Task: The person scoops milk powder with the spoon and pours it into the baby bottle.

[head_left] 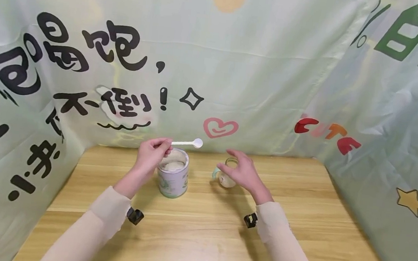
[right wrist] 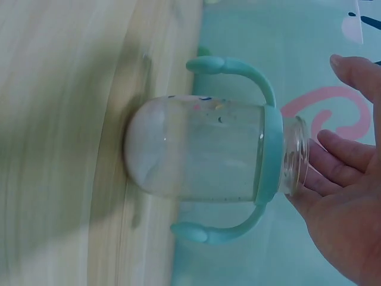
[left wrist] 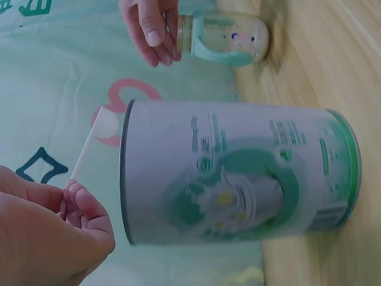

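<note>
My left hand (head_left: pixel 150 155) pinches the thin handle of a white scoop (head_left: pixel 198 143) above the rim of a formula can (head_left: pixel 173 183). The scoop points right, and whether its bowl holds anything cannot be told. Pale powder (head_left: pixel 173 166) shows inside the lidless can. To its right stands an uncapped baby bottle (right wrist: pixel 220 149) with two mint-green handles (right wrist: pixel 235 231) and whitish contents at its bottom. At the bottle's neck is my right hand (head_left: pixel 245 173), thumb and fingers spread, grasping nothing. In the right wrist view some fingertips (right wrist: pixel 321 179) lie behind or against the glass mouth.
Both containers stand toward the back of a wooden table (head_left: pixel 198 235). A printed cloth (head_left: pixel 267 90) hangs behind the table and along both sides. Small black cameras (head_left: pixel 135 216) sit at the wrists.
</note>
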The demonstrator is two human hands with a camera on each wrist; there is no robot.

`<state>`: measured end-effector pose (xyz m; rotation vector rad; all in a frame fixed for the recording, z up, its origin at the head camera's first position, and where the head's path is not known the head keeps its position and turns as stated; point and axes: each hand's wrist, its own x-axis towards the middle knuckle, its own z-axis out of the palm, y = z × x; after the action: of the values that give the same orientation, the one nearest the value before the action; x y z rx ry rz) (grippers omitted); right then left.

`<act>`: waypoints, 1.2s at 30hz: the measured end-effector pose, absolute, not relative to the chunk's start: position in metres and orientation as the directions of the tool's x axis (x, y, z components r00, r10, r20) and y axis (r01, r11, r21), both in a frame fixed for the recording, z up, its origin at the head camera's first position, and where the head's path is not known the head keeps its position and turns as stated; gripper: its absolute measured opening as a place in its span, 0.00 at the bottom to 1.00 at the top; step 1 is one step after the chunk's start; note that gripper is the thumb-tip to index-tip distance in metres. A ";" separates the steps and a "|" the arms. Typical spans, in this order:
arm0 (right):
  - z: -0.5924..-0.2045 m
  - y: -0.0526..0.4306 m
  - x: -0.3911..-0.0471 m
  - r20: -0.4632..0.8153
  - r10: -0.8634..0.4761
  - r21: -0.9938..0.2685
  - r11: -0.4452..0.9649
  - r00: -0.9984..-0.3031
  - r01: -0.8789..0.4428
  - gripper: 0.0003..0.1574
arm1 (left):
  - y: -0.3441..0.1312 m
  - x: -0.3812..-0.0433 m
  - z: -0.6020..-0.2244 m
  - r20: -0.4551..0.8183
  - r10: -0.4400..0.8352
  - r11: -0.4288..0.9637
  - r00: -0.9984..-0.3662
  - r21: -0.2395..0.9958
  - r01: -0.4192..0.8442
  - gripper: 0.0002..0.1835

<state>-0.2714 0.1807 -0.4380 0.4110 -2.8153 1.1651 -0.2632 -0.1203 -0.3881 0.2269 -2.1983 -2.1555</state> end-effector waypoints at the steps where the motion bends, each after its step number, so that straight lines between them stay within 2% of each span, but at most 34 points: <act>1: -0.437 0.179 -0.272 0.161 -0.221 -0.685 0.676 -0.962 -0.270 0.46 | -0.124 -0.262 -0.388 -0.060 -0.149 0.015 -0.987 0.998 -0.063 0.17; 21: -0.435 0.129 -0.272 0.199 -0.312 -0.676 0.643 -0.929 -0.360 0.47 | -0.177 -0.239 -0.391 -0.019 -0.212 0.111 -0.977 0.993 -0.044 0.19; 31: -0.440 0.105 -0.270 0.182 -0.371 -0.686 0.615 -0.910 -0.388 0.55 | -0.192 -0.231 -0.394 -0.011 -0.202 0.213 -0.979 0.975 -0.054 0.18; 36: -0.441 0.093 -0.269 0.204 -0.407 -0.688 0.587 -0.890 -0.426 0.53 | -0.195 -0.228 -0.393 -0.011 -0.195 0.251 -0.981 0.966 -0.061 0.18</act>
<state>-0.2686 0.0931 -0.4414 0.7291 -2.7772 1.2138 -0.2281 -0.1951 -0.3935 0.2457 -2.3949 -1.8418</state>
